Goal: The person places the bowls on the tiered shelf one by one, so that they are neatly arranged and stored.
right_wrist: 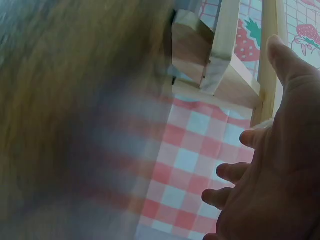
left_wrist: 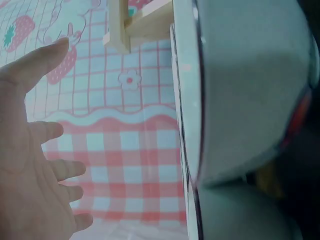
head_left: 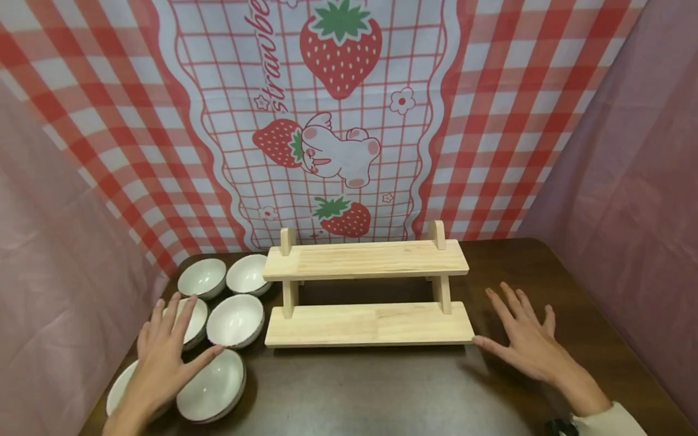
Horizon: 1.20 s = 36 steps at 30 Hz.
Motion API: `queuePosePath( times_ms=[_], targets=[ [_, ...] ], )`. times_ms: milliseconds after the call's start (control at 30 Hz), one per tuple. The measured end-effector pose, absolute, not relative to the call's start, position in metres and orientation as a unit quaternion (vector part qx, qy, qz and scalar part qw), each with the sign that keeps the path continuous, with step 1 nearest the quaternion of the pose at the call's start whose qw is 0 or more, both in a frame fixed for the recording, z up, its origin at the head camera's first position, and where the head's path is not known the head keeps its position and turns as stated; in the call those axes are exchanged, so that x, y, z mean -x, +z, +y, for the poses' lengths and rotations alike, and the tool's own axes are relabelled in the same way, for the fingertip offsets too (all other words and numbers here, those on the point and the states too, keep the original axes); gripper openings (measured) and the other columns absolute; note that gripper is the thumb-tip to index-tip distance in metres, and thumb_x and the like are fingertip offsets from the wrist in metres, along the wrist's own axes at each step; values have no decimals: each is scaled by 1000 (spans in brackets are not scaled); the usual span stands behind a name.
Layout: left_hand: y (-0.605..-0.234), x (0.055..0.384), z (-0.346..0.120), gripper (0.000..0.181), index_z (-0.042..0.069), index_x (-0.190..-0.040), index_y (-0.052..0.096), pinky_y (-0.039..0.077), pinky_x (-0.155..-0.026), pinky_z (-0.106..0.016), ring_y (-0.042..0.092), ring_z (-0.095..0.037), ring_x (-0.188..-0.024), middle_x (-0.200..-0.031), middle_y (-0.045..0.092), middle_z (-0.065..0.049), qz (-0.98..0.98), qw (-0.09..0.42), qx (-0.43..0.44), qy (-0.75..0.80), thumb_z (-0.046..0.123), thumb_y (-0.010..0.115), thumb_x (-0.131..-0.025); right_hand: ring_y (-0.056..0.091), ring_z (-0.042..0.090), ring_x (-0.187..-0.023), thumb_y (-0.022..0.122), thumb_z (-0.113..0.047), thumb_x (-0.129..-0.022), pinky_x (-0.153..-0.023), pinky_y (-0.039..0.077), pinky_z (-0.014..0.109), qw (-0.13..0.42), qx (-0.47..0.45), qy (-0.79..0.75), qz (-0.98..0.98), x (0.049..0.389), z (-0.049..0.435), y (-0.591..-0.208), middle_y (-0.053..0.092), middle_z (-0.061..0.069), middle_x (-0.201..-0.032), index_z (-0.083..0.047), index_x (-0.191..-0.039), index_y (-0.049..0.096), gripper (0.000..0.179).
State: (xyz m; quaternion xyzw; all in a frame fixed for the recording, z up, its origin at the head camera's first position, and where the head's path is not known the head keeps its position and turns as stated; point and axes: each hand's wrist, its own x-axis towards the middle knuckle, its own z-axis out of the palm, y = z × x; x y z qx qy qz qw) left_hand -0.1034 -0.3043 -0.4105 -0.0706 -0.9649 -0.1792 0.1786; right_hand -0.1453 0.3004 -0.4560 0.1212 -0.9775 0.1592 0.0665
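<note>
The left hand (head_left: 163, 357) is hovering over the left part of the desk (head_left: 382, 393), with its palm facing down and its fingers spreading apart. It is covering parts of some bowls in the head view, while the left wrist view is showing the palm above the level of their rims. The thumb is pointing inward, toward the wooden rack (head_left: 371, 324). The right hand (head_left: 529, 339) is hanging at the right side of this rack, also palm down, and its fingers and thumb are standing well apart. Its thumb tip is appearing near the right end of the lower plank; I cannot tell from the head view if they are touching. A light sleeve (head_left: 611, 421) is covering the right forearm.

Six white bowls (head_left: 235, 321) are sitting on the left of the desk in three pairs, one pair behind another. They are round and deep, with glossy walls and thin dark rims, and the front left one is mostly hiding under the left hand. The rack is standing at the middle, made of pale wood with visible grain. Its two long flat planks are forming two steps, and two upright side pieces with rounded tops are supporting them. The desk is showing a dark brown, slightly shining surface. Behind, a red and white checked cloth (head_left: 340, 54) with printed strawberries is hanging.
</note>
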Motion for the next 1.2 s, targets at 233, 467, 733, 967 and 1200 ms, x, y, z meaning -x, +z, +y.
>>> queuePosePath(
  times_ms=[233, 467, 733, 967, 1200],
  targets=[
    [-420, 87, -327, 98, 9, -154, 34, 18, -101, -82, 21, -60, -142, -149, 35, -35, -946, 231, 62, -217, 42, 82, -75, 28, 60, -140, 68, -59, -86, -98, 7, 88, 51, -131, 176, -974, 149, 289, -464, 23, 28, -162, -24, -163, 9, 103],
    [-428, 78, -341, 94, 2, -151, 37, 10, -117, -73, 23, -60, -140, -144, 39, -39, -933, 256, 72, -242, 35, 82, -76, 31, 55, -141, 67, -59, -87, -100, 8, 86, 36, -128, 191, -973, 151, 284, -469, 28, 30, -159, -16, -162, 10, 104],
    [-432, 68, -350, 96, 1, -155, 30, 4, -117, -75, 17, -59, -145, -149, 35, -40, -939, 233, 48, -248, 27, 81, -78, 33, 52, -142, 68, -55, -88, -101, 8, 85, 19, -133, 228, -964, 154, 282, -474, 27, 30, -160, -9, -161, 12, 103],
    [-440, 66, -361, 90, -3, -151, 35, 5, -128, -56, 21, -50, -147, -142, 40, -39, -926, 263, 63, -264, 24, 81, -79, 34, 55, -140, 69, -46, -91, -103, 11, 81, -4, -145, 282, -948, 158, 286, -478, 25, 31, -161, -5, -160, 13, 98],
    [-452, 59, -378, 91, -3, -152, 33, -2, -115, -6, 11, -4, -153, -143, 40, -40, -924, 265, 45, -273, 21, 81, -78, 30, 55, -143, 68, -42, -93, -103, 13, 81, -18, -151, 315, -937, 161, 289, -485, 25, 31, -161, -1, -159, 18, 92]
  ],
)
